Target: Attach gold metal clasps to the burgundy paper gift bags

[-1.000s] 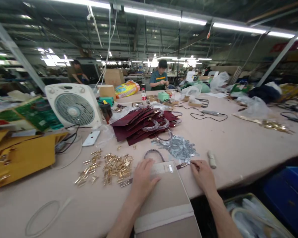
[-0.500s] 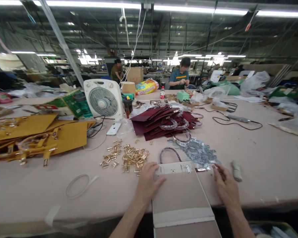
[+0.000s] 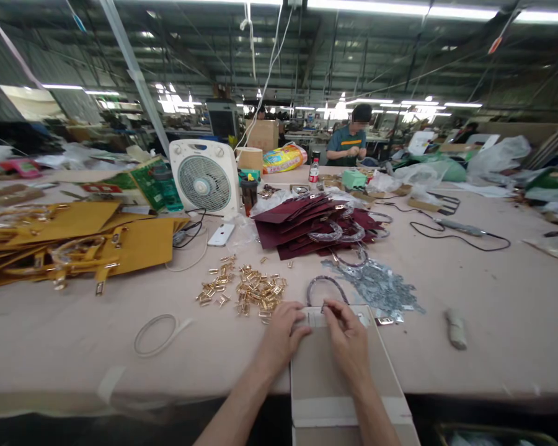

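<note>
A beige-lined bag panel [image 3: 316, 371] lies in front of me, its lower end reaching past the table edge. My left hand [image 3: 283, 331] grips the panel's upper left edge, thumb on top. Over the pale strip along its top, my right hand [image 3: 346, 331] pinches a small metal plate, mostly hidden by the fingertips. A dark wrapped handle [image 3: 328, 282] arches beyond the panel's top edge. Behind the panel's right corner spreads a pile of thin grey metal plates [image 3: 385, 290]. Gold-coloured metal fittings [image 3: 260, 288] lie heaped to the left.
Maroon bag pieces [image 3: 297, 226] are stacked behind the fittings; mustard bag pieces [image 3: 139, 248] lie at left. A white fan [image 3: 204, 176] and a phone [image 3: 221, 235] stand nearby. A grey roll [image 3: 456, 329] lies right, a corded tool [image 3: 460, 227] farther back. A co-worker [image 3: 348, 139] sits opposite.
My right hand has moved left from beside the metal plates onto the panel's top strip, carrying a small plate. My left hand stays at the panel's edge. The view has shifted slightly.
</note>
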The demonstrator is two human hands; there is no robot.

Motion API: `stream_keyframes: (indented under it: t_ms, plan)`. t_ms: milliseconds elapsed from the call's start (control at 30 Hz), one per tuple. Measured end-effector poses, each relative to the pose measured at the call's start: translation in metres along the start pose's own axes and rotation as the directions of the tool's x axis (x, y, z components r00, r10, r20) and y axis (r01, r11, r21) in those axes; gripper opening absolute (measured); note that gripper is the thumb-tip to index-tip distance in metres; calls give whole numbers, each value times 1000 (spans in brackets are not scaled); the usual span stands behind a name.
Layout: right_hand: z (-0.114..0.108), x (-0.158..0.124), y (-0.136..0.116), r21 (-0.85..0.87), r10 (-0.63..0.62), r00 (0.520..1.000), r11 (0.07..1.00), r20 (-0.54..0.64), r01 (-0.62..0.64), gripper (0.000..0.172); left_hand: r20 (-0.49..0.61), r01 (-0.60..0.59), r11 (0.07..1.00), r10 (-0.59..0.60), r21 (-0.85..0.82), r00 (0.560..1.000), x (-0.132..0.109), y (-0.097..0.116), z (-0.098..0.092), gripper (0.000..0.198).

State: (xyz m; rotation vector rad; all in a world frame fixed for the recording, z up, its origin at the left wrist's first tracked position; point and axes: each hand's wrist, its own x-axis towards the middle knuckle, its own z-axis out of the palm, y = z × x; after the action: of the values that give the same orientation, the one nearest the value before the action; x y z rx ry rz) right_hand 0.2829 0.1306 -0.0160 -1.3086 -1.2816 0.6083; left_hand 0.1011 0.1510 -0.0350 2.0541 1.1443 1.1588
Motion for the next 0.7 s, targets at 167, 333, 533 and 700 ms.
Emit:
stream_keyframes:
  t_ms: [167, 333, 533, 700]
  plan:
    - [9, -5, 14, -151, -134, 991, 980, -10, 131, 24, -5, -61, 998, 61, -3, 998, -2, 0, 2, 11]
    - [7, -5, 15, -192, -190, 982, 963, 17, 189, 23, -12, -83, 997, 83, 3, 996, -1, 1, 3, 9]
    - [9, -5, 12, -223, -231, 971, 946, 55, 237, 22, -6, -55, 998, 55, -3, 998, 1, 5, 2, 7]
    - [6, -5, 14, -199, -192, 979, 959, 64, 201, 23, 24, 49, 999, -49, 16, 998, 0, 4, 2, 37]
